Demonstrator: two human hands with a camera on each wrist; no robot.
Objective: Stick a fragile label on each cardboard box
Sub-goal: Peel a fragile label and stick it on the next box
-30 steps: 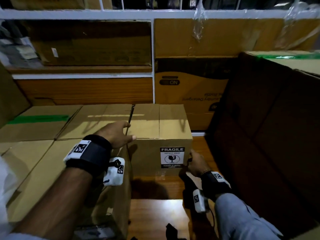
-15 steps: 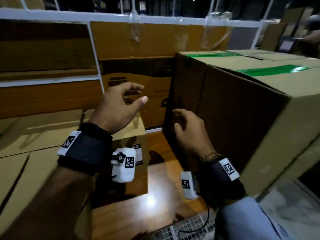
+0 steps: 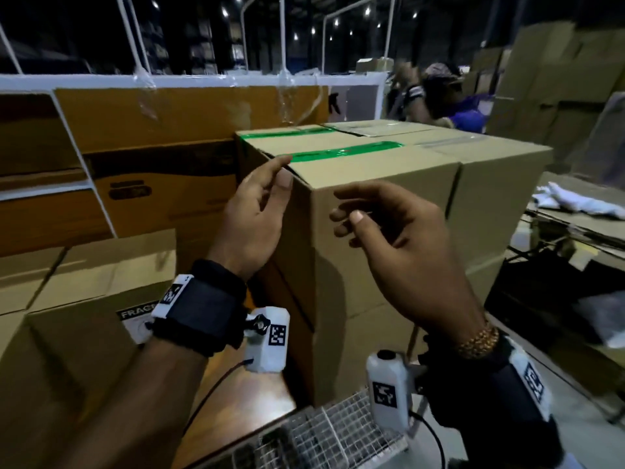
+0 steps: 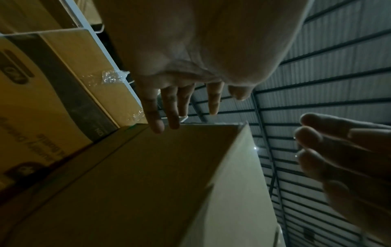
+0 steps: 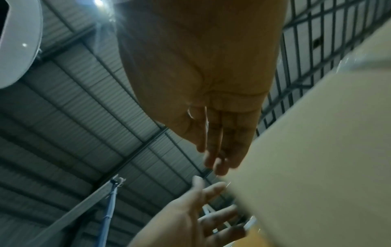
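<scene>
Two open hands (image 3: 257,211) (image 3: 402,245) beside taped box (image 3: 382,231)

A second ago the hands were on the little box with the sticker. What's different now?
Both hands let go of the small labelled box and rose to the tall box with green tape. The left hand now reaches its top near corner; the right hand hovers open before its front face, holding nothing. The view swung right with them. The small box stayed put, its fragile label still on.
</scene>
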